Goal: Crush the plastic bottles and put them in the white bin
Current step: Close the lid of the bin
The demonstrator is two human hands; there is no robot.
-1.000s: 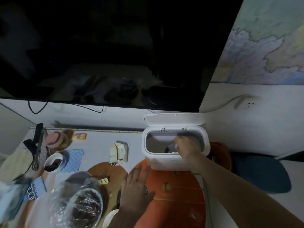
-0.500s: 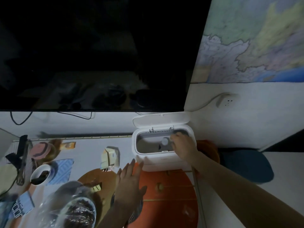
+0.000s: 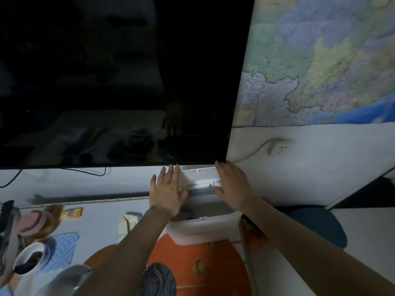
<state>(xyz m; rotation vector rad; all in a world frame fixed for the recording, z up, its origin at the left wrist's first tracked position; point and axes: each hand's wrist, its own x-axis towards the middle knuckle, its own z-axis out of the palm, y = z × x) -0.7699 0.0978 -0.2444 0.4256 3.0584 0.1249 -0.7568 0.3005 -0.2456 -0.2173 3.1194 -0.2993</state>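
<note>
The white bin stands against the wall under the dark screen, its lid raised upright. My left hand lies flat with fingers spread against the lid's left edge. My right hand lies flat on the lid's right edge, fingers apart. Neither hand holds anything. Something dark shows inside the bin's opening; I cannot tell whether it is a bottle. No plastic bottle is clearly visible.
A large dark screen hangs just above the bin. A map covers the wall at right. An orange stool sits before the bin. A white bowl, a carton and a blue cushion lie around.
My right hand left the bin's opening and rose to the lid. My left hand rose from the orange stool to the lid's left side. The view tilted upward.
</note>
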